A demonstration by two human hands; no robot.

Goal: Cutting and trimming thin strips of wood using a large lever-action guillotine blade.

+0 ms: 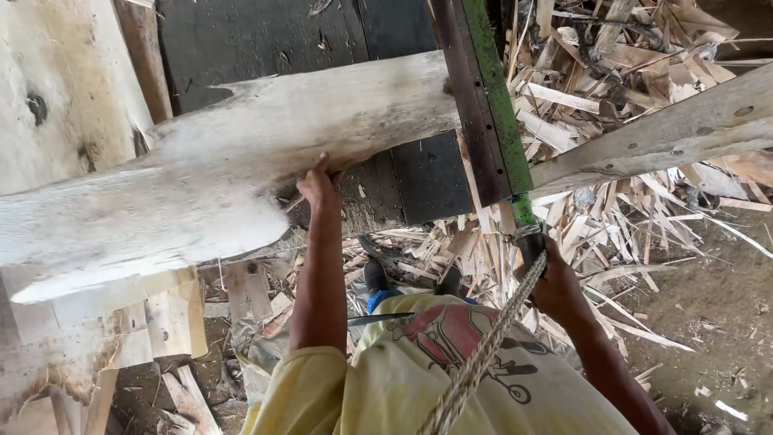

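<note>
The left hand (319,187) reaches up at the centre of the frame, fingers curled against the lower edge of a pale, rough-sawn log slab (233,169) that runs from the left edge to upper centre; whether it grips or only presses there cannot be told. The right hand (554,283), right of centre, is closed around the lower end of a long lever (491,105), a dark bar with a green-painted edge that slants up to the top of the frame. A twisted fibre rope (483,354) runs from the bottom centre up to that hand.

Behind the slab lies a dark, flat machine bed (266,40). A second weathered plank (668,133) crosses the upper right. Below it, a heap of splintered wood offcuts (596,72) covers the bare dirt floor (717,322). The slab's surface is chalky and fibrous, with a wavy natural edge.
</note>
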